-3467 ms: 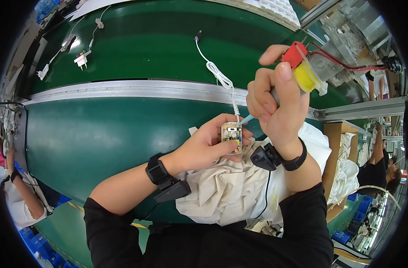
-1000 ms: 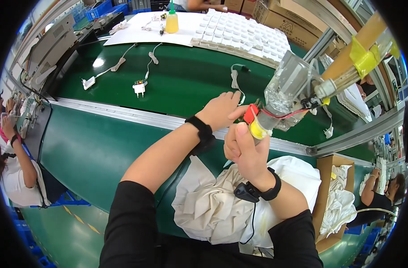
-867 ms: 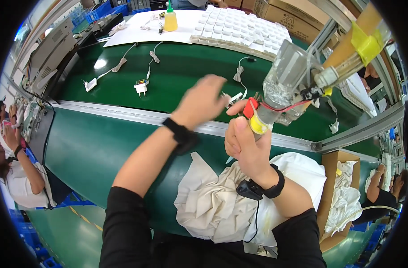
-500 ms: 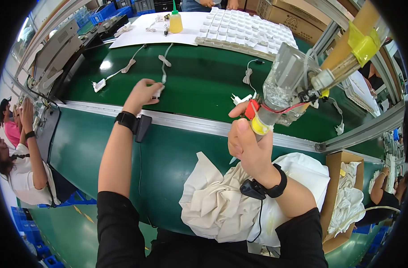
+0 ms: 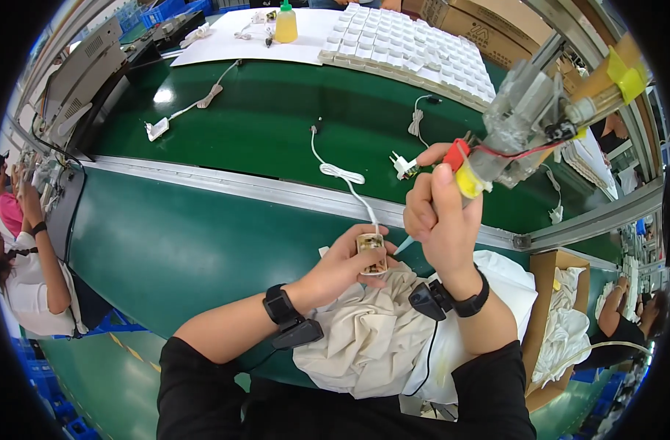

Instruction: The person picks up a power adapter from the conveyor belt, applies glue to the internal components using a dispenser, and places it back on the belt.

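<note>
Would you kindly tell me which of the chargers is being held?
The open-cased charger in the left hand, its inner parts showing; the far-left charger and another charger near the right hand lie on the far green surface.

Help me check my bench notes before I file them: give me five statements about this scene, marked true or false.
1. The left hand holds the adapter. True.
2. The right hand is empty. False: it holds the tool.
3. The bottle stands on the white sheet. True.
4. The cream cloth lies right of the box. False: it lies left of it.
5. A white cable runs from the adapter. True.
</note>
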The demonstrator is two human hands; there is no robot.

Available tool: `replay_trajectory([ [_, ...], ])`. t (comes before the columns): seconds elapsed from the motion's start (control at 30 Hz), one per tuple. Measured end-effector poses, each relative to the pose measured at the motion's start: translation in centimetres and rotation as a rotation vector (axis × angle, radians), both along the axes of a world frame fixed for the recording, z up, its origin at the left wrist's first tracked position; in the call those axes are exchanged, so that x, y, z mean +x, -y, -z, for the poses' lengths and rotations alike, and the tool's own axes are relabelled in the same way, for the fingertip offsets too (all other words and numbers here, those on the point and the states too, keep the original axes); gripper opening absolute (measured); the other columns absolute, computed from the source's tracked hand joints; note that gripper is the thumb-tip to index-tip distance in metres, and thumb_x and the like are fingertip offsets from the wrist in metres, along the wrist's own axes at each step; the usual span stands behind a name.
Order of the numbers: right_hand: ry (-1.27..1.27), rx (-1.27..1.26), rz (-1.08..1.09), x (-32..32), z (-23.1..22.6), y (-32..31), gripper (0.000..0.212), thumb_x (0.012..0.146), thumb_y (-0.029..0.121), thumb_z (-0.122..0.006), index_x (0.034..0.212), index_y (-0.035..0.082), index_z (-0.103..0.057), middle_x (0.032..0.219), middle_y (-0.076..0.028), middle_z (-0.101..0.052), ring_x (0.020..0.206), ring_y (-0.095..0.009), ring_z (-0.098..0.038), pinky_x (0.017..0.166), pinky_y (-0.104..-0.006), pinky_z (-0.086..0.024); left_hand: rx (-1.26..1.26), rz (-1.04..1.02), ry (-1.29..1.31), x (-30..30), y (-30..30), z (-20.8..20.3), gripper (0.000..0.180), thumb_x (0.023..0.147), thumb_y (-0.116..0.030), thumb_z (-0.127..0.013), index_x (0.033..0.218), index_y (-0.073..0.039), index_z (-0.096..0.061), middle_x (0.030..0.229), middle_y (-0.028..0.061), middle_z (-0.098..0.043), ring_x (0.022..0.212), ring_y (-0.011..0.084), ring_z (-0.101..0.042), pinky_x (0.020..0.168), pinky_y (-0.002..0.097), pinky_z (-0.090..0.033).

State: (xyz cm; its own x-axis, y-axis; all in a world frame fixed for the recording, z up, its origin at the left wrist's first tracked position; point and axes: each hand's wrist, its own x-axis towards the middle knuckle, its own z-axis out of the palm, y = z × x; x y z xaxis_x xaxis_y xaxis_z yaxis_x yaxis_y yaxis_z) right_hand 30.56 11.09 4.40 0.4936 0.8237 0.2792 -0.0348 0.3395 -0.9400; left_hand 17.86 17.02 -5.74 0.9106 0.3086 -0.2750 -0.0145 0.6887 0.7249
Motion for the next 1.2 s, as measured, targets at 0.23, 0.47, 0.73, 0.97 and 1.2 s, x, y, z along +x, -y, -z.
replay_trajectory([
  [0.23,0.060,-0.021,0.009,0.1,0.7,-0.8,0.031,0.098,0.032,-0.041,0.106,0.002,-0.042,0.050,0.003,-0.031,0.038,-0.004,-0.026,0.036,-0.0210,-0.023,-0.059,0.161,0.112,-0.2,-0.3,0.5,0.039,0.093,-0.007,-0.046,0.129,-0.007,-0.032,0.124,0.0117,-0.049,0.114,0.0214,-0.053,0.089,0.0366,-0.052],
  [0.47,0.082,-0.017,0.005,-0.7,1.0,-2.0,0.035,0.098,0.036,-0.040,0.107,0.002,-0.040,0.050,0.003,-0.031,0.038,-0.004,-0.026,0.036,-0.0207,-0.022,-0.005,0.227,0.164,-1.2,-1.1,1.2,0.043,0.092,-0.003,-0.046,0.132,-0.007,-0.030,0.124,0.0121,-0.048,0.117,0.0213,-0.050,0.089,0.0378,-0.052],
  [0.73,0.080,-0.013,0.004,-1.9,1.4,-2.9,0.034,0.098,0.036,-0.039,0.105,0.003,-0.039,0.050,0.003,-0.031,0.038,-0.004,-0.026,0.036,-0.0207,-0.022,-0.019,0.236,0.182,-2.1,-1.9,1.2,0.044,0.091,-0.001,-0.046,0.132,-0.007,-0.030,0.125,0.0119,-0.048,0.117,0.0211,-0.051,0.089,0.0379,-0.053],
  [0.97,0.094,-0.017,-0.024,-2.5,1.2,-3.4,0.033,0.098,0.036,-0.039,0.105,0.004,-0.039,0.049,0.003,-0.031,0.038,-0.004,-0.026,0.036,-0.0209,-0.022,-0.055,0.237,0.186,-2.7,-2.4,1.1,0.044,0.090,0.001,-0.047,0.131,-0.007,-0.032,0.124,0.0117,-0.048,0.117,0.0209,-0.051,0.088,0.0375,-0.053],
  [1.2,0.052,-0.048,-0.010,-3.4,0.0,-3.2,0.036,0.097,0.040,-0.040,0.104,0.005,-0.039,0.049,0.003,-0.031,0.037,-0.004,-0.026,0.036,-0.0214,-0.020,-0.056,0.219,0.127,-3.1,-2.7,0.3,0.040,0.092,-0.001,-0.044,0.130,-0.007,-0.033,0.125,0.0117,-0.049,0.116,0.0206,-0.051,0.088,0.0380,-0.053],
])
